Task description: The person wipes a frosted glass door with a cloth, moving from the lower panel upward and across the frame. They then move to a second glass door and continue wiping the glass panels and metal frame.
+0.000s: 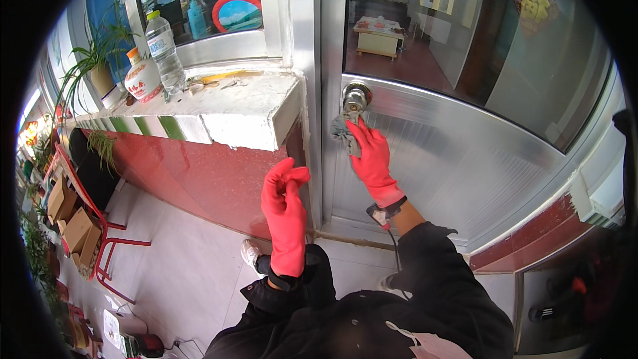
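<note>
A red rubber glove covers my right hand point(371, 157), which presses a crumpled grey cloth point(347, 134) to the metal door point(423, 174). The cloth lies just below the round metal doorknob point(356, 97) and touches its lower edge. My left hand point(286, 209), in a matching red glove, is raised in front of the red wall below the sill, left of the door. Its fingers are bent, with nothing seen between them; whether the fingertips touch the thumb is hard to tell.
On the chipped white windowsill point(244, 104) stand a clear plastic bottle point(164, 52), a white ceramic bottle point(142, 77) and a potted spider plant point(102, 75). A red-framed chair point(107, 244) holding cardboard boxes point(79, 229) is at the left. A cable hangs by my right wrist.
</note>
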